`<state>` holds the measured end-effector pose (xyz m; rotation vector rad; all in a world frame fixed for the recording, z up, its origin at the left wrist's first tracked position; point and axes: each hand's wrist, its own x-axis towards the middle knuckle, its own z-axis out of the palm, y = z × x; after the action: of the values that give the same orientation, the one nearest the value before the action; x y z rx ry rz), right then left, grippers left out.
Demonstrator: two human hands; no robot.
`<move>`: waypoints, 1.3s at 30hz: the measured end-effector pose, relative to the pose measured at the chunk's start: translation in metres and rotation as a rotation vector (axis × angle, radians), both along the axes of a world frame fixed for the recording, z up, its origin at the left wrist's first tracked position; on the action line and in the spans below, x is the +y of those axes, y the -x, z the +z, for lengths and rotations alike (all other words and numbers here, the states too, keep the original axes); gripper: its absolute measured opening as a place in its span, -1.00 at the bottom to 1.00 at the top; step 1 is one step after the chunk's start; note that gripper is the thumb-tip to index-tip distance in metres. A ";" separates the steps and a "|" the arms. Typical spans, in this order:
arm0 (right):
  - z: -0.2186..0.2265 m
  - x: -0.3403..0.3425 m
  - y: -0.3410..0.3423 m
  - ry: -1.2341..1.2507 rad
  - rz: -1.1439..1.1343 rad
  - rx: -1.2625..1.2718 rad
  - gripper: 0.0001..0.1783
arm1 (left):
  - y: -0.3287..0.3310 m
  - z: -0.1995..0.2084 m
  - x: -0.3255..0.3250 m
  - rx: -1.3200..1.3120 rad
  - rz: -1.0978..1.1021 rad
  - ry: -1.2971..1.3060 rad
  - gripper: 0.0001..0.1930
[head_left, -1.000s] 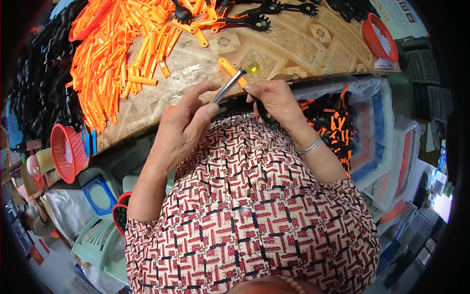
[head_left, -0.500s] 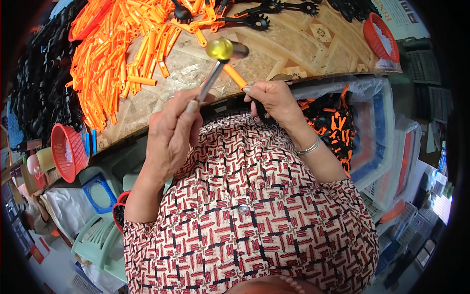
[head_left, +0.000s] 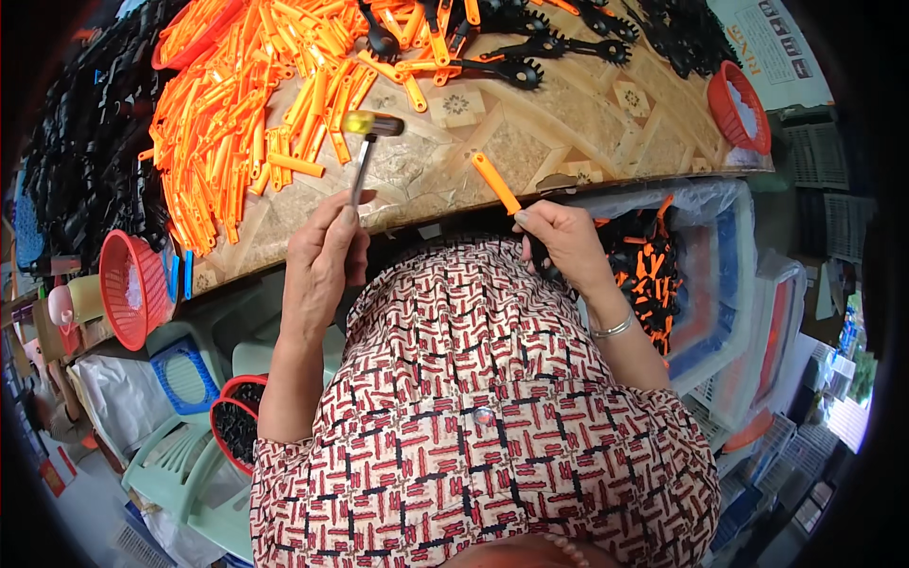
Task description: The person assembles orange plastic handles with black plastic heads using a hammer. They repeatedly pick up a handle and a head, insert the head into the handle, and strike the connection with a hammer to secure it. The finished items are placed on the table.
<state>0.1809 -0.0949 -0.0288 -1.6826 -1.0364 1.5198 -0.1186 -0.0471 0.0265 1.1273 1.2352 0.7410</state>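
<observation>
My left hand (head_left: pixel 320 248) is wrapped round the metal shaft of a small mallet (head_left: pixel 374 124), whose head is yellow at one end and dark at the other. The head is raised above the table's near edge. In my right hand (head_left: pixel 561 237) is a kitchen utensil with an orange handle (head_left: pixel 496 184), its handle end pointing up and to the left. A black part of it shows below my fingers, mostly hidden. The mallet head and the orange handle are apart. A large heap of loose orange handles (head_left: pixel 222 123) lies on the table beyond my left hand.
Black slotted spoons (head_left: pixel 516 72) lie at the far side of the patterned table (head_left: pixel 559 123). Red baskets stand at its left (head_left: pixel 131 289) and right (head_left: pixel 739 107) ends. A plastic-lined crate (head_left: pixel 724 256) with black-and-orange pieces is at my right. A green chair (head_left: pixel 170 464) stands lower left.
My left hand has drawn the mallet leftward, away from the orange handle. My right hand has shifted slightly right and down, still holding the utensil. The view has shifted a little.
</observation>
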 end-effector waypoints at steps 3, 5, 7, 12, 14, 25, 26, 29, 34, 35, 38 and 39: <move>-0.004 -0.004 -0.002 -0.074 0.022 -0.082 -0.72 | 0.007 -0.007 0.001 -0.131 0.078 -0.009 -0.59; 0.007 -0.002 -0.023 -0.179 0.150 -0.130 -0.76 | 0.005 -0.005 0.001 -0.103 0.131 -0.044 -0.60; 0.039 -0.005 -0.064 -0.073 0.229 -0.212 -0.77 | 0.008 -0.006 0.000 -0.098 0.141 -0.046 -0.60; 0.078 -0.029 -0.152 -0.044 0.294 -0.920 -0.74 | 0.019 -0.013 0.004 -0.090 0.145 -0.035 -0.60; 0.083 -0.015 -0.149 -0.202 0.235 -1.121 -0.74 | 0.016 -0.009 0.008 -0.099 0.164 -0.040 -0.60; 0.031 0.173 0.004 -1.262 0.361 -1.265 -0.88 | 0.021 -0.001 0.025 0.019 0.314 -0.202 -0.74; 0.027 0.177 0.005 -1.258 0.383 -1.299 -0.88 | 0.024 -0.002 0.025 0.075 0.310 -0.201 -0.76; 0.022 0.178 0.010 -1.307 0.366 -1.249 -0.86 | 0.030 -0.009 0.026 0.219 0.306 -0.204 -0.82; 0.035 0.154 0.009 -1.358 0.375 -1.155 -0.69 | 0.016 -0.013 0.045 0.546 0.243 -0.337 -0.76; 0.036 0.147 0.008 -1.342 0.382 -1.130 -0.69 | 0.012 -0.011 0.052 0.625 0.227 -0.377 -0.74; 0.040 0.127 0.008 -1.375 0.388 -1.027 -0.70 | 0.002 -0.005 0.079 0.775 0.175 -0.561 -0.71; 0.043 0.118 0.009 -1.328 0.400 -1.027 -0.71 | 0.002 -0.004 0.091 0.829 0.146 -0.602 -0.71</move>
<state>0.1721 0.0236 0.0141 -1.1186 -2.2564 -0.2322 -0.1205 0.0437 0.0221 1.9756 1.8577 0.8081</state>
